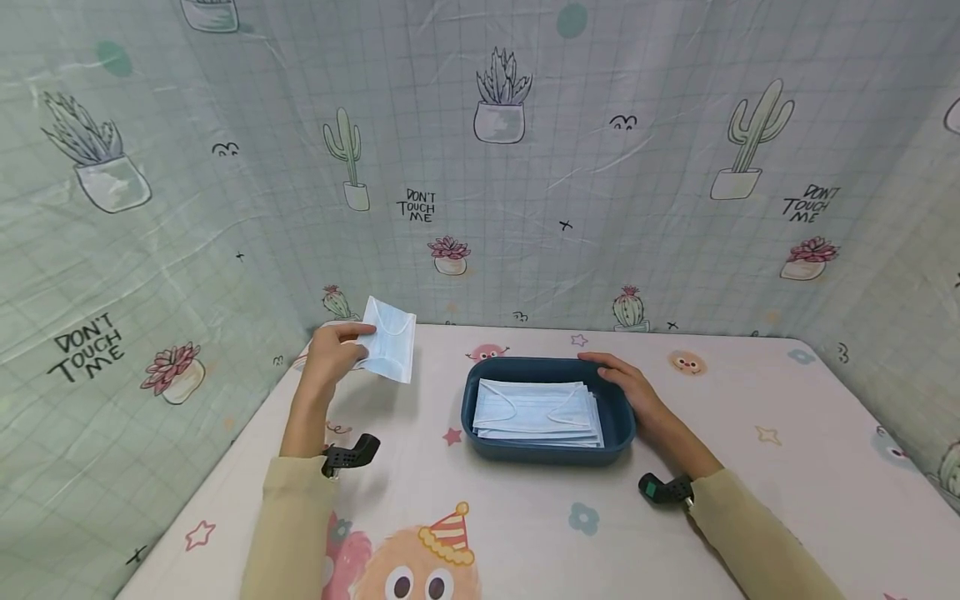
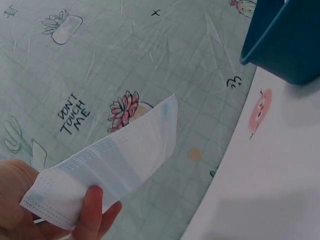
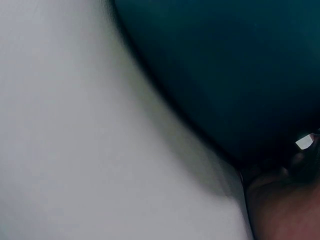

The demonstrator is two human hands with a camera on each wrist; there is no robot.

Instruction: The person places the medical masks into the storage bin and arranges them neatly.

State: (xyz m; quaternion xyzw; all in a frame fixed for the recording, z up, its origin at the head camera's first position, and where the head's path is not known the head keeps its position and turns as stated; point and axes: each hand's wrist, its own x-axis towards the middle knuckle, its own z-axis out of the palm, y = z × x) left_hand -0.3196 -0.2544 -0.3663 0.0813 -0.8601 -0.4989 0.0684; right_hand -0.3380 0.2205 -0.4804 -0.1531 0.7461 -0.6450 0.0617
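Note:
A light blue face mask is pinched between the thumb and fingers of my left hand, raised above the left back part of the table. In the left wrist view the pleated mask slants upward from that hand. A dark blue plastic bin sits near the table's middle with a stack of several masks lying flat inside. My right hand holds the bin's right back corner, one digit over the rim. In the right wrist view the bin's wall covers most of that hand.
The table wears a white cover printed with cartoon figures. Behind and beside it hangs a green-grey sheet with cactus prints. Dark wrist cameras are strapped to both wrists.

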